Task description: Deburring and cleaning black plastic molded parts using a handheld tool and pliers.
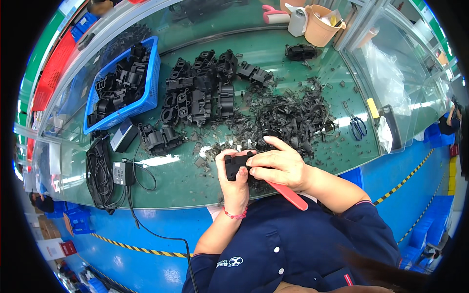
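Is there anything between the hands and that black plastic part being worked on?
No. The left hand grips the black plastic part directly, and the right hand, holding a red-handled tool, rests against it.

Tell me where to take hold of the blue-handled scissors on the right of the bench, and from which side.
Grip the scissors at the blue finger loops, which lie at the end nearer the person; the thin dark blades point away toward the back of the bench. Coming from the near side with the right hand probably suits best, since they lie flat on the green bench top, apart from the black plastic trimmings.
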The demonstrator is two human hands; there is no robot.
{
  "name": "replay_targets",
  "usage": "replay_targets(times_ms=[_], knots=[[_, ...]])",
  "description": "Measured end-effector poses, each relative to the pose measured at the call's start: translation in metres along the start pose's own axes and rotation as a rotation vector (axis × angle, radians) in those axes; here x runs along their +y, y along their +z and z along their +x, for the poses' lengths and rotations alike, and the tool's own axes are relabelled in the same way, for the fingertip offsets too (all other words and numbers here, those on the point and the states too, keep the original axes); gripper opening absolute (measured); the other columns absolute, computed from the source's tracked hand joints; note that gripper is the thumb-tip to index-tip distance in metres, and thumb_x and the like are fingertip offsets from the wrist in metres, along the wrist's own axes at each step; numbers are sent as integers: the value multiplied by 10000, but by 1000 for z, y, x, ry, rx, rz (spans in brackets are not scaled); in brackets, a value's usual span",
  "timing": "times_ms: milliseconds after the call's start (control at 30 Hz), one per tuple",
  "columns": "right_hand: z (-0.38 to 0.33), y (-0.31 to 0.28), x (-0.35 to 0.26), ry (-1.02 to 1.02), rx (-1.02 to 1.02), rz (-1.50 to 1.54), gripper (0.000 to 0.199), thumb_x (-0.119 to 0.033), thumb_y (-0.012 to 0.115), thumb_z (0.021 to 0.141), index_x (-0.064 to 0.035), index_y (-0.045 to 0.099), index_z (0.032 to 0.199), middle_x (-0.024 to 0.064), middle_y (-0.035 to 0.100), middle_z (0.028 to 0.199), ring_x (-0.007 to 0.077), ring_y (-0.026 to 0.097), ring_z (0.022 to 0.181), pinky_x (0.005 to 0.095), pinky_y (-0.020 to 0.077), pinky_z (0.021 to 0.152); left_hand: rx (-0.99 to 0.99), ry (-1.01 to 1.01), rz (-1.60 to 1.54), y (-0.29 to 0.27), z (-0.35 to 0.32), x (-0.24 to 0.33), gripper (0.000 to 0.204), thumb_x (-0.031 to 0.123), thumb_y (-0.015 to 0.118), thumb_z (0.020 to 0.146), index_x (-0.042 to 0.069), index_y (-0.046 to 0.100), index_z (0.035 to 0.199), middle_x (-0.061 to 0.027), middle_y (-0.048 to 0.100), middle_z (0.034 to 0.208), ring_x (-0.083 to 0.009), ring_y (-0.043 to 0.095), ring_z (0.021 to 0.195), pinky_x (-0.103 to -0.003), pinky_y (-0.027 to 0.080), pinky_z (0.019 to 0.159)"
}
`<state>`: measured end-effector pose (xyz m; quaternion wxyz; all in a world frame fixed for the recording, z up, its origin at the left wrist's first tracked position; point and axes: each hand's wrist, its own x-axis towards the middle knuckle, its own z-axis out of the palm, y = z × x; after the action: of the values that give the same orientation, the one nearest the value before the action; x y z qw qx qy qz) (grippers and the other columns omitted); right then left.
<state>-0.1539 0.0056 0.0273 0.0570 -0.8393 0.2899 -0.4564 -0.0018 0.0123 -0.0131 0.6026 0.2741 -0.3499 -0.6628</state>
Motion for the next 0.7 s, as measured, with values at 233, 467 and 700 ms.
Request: replay_targets(times_ms=[233,467,700], knots=[[-6,2,13,153,216,-50,152,22,600,776,-29,601,919,120,672,896,235,660,854,433,414,947,39,241,358,6,1,2,386,58,581,803,69,375,1129,-136,519,1076,-266,540,1040,-377,412,919],[-5,-9,16,551,186,330,84,-51,552,879,-23,620,919,73,660,930,208,646,892,390,439,905,-18,400,548,4,8,10,453,5,573,758,50,353,1151,-177,504,1115,-285,530,1069,-381,372,958],[-2,-12,11,691,333,664,119,-91,560,888,-2,621,939,134,614,1013,221,576,1027,347,449,883,-22,472,671,0,9,12,488,9,636,742,53,353,1137,-215,504,1136,-297,525,1089,-375,394,937]])
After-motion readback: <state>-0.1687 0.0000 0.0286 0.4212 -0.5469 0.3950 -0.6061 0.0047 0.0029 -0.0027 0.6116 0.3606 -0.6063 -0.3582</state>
